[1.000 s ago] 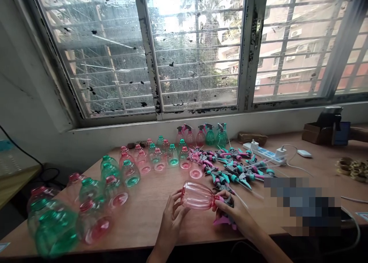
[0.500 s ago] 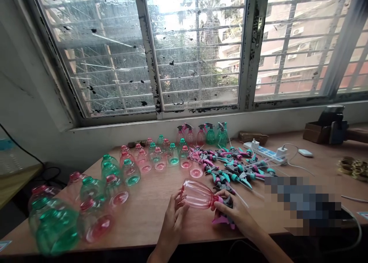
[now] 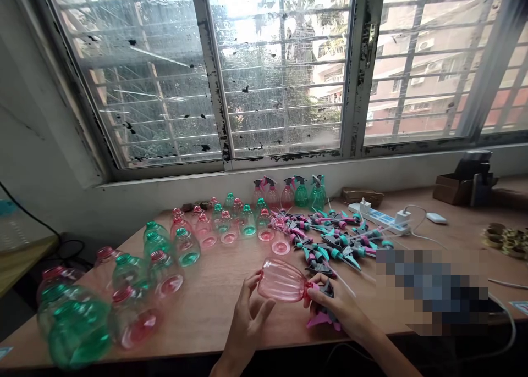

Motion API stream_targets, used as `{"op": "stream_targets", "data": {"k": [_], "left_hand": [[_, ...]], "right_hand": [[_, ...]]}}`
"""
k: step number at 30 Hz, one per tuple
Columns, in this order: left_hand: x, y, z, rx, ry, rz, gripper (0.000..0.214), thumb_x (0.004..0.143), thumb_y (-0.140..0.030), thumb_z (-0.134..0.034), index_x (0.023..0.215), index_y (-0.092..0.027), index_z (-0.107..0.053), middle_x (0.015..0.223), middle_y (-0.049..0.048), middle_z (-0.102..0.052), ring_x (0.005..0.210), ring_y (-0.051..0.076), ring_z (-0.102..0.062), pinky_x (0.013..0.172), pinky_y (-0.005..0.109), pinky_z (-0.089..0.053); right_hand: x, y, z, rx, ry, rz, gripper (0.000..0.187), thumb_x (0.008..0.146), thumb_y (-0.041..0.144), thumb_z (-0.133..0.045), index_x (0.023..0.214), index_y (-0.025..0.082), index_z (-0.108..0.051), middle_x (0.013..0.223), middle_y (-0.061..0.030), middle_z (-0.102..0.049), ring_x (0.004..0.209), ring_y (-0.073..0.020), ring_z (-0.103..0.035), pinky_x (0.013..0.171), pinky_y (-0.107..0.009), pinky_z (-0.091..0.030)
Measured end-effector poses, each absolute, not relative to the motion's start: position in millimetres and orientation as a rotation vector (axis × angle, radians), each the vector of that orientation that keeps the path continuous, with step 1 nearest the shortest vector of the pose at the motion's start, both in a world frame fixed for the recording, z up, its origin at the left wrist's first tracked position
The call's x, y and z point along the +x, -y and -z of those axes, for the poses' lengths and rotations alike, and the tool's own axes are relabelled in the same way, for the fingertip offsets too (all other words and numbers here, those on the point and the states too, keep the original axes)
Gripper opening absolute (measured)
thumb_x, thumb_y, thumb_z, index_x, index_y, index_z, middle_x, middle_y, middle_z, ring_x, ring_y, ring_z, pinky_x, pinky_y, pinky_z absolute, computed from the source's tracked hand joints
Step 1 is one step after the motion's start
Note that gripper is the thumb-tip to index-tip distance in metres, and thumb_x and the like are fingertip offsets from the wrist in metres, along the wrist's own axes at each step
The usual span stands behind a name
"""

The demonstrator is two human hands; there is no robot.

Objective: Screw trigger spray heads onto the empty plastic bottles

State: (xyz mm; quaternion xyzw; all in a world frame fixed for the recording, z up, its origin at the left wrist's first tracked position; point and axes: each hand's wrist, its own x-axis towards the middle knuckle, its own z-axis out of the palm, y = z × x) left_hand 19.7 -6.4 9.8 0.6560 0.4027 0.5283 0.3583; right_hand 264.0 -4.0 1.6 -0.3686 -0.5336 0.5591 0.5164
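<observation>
A clear pink bottle (image 3: pixel 282 281) lies sideways between my two hands, low over the table's front part. My left hand (image 3: pixel 249 314) curls its fingertips round the bottle's base on the left, with the thumb lifted a little below it. At the neck, my right hand (image 3: pixel 336 303) is closed round a pink and dark grey trigger spray head (image 3: pixel 325 319); its pink trigger points down. The spray head sits against the bottle's neck, but the fingers hide the joint. Just beyond my right hand lies a pile of loose trigger spray heads (image 3: pixel 342 239), pink, turquoise and grey.
Open pink and green bottles, such as a green one (image 3: pixel 80 333), stand along the table's left side and back. Several bottles with spray heads (image 3: pixel 301 193) stand by the window wall. A power strip (image 3: pixel 379 219), cardboard box (image 3: pixel 451 187) and blurred dark object (image 3: pixel 437 289) are rightward.
My left thumb has come away from the bottle's side, and the left fingers have shifted at its base. The bottle has turned slightly; my right hand keeps its grip on the spray head.
</observation>
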Motion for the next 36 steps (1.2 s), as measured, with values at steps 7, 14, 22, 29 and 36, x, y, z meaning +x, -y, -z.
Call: {"op": "stream_targets", "data": {"k": [7,14,22,29,36], "left_hand": [[20,3,-10,1.641,-1.001,-1.411,0.037,0.087,-0.044,-0.070,0.117,-0.024,-0.063,0.145,0.0130,-0.052,0.139,0.034,-0.046,0.111,0.047,-0.044],[17,0,-8,1.763,-1.030,-1.357,0.040,0.092,-0.038,-0.065,0.130,-0.030,-0.058,0.139,0.0086,-0.057,0.129,0.029,-0.055,0.110,0.044,-0.044],[21,5,-17,1.544,-1.021,-1.369,0.042,0.087,-0.052,-0.067,0.116,-0.022,-0.064,0.140,0.0132,-0.056,0.133,0.033,-0.053,0.110,0.044,-0.045],[20,3,-18,1.592,-0.985,-1.325,0.041,0.090,-0.045,-0.066,0.127,-0.027,-0.064,0.148,0.0100,-0.050,0.140,0.031,-0.046,0.106,0.040,-0.051],[17,2,-17,1.650,-0.995,-1.296,0.047,0.091,-0.042,-0.065,0.136,-0.029,-0.058,0.153,0.0098,-0.046,0.141,0.032,-0.044,0.113,0.045,-0.043]], "right_hand": [[264,7,-5,-0.919,1.314,-1.380,0.042,0.084,0.061,-0.068,0.084,0.019,-0.063,0.076,-0.0049,-0.077,0.061,-0.0193,-0.068,0.057,-0.028,-0.049],[263,3,-2,-0.942,1.296,-1.295,0.043,0.086,0.061,-0.065,0.078,0.019,-0.062,0.073,-0.0033,-0.074,0.056,-0.0181,-0.068,0.048,-0.025,-0.045],[261,8,-7,-0.960,1.392,-1.249,0.041,0.086,0.062,-0.064,0.086,0.021,-0.063,0.067,-0.0005,-0.072,0.061,-0.0190,-0.068,0.058,-0.028,-0.051],[260,6,-6,-0.981,1.313,-1.300,0.046,0.085,0.068,-0.060,0.093,0.023,-0.057,0.065,-0.0005,-0.075,0.056,-0.0206,-0.071,0.052,-0.028,-0.049],[259,8,-10,-0.972,1.326,-1.249,0.043,0.086,0.066,-0.061,0.085,0.022,-0.059,0.063,-0.0004,-0.073,0.056,-0.0185,-0.069,0.054,-0.027,-0.051]]}}
